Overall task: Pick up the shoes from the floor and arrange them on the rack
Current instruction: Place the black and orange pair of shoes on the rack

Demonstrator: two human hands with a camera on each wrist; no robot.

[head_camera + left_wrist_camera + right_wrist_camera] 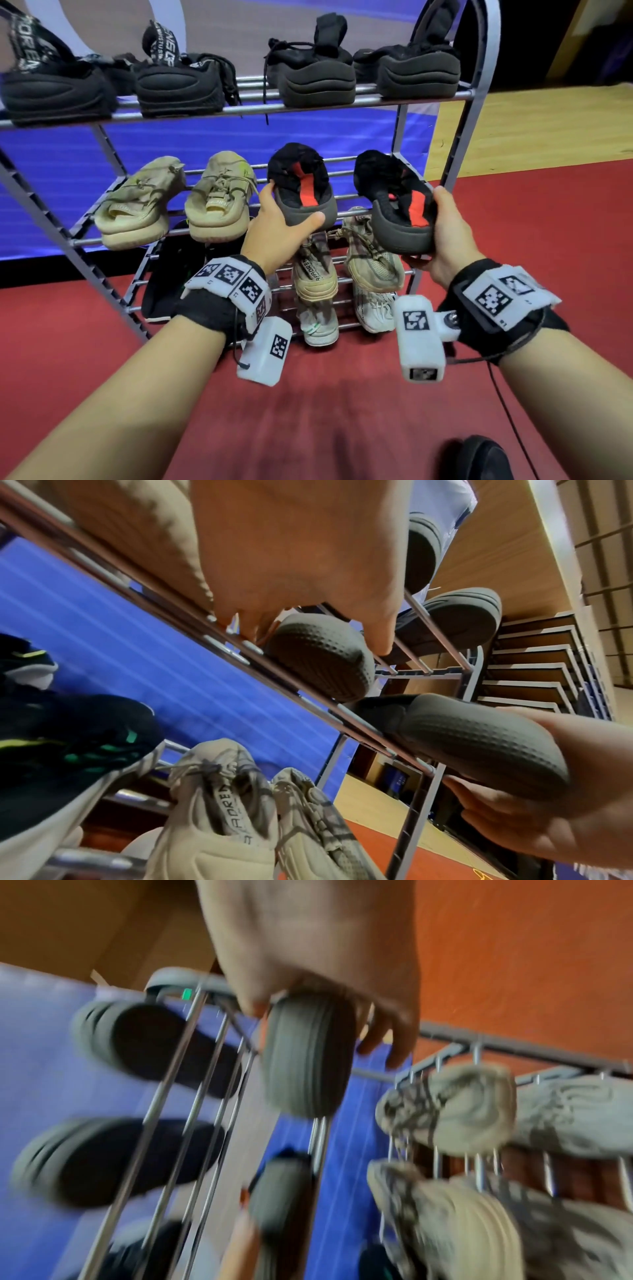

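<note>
The head view is bright and sharp, with straight lines bent at the edges. The right wrist view is strongly blurred; the left wrist view only slightly.

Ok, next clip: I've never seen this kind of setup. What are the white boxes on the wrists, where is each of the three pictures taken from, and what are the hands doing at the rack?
There is no machine here: a person works with bare hands. The head view looks down from a camera worn on the head. The white boxes under the wristbands are wrist cameras; the other two pictures come from them, looking along each hand from below, and the right one is blurred.

The left hand grips one black shoe with a red insole by its heel, and the right hand grips its mate. Both shoes are at the middle shelf of the metal rack, beside a beige pair. Whether they rest fully on the bars is unclear.

Four black shoes sit on the top shelf; further shoes fill the lower ones. A dark shape lies on the red floor, bottom right.
</note>
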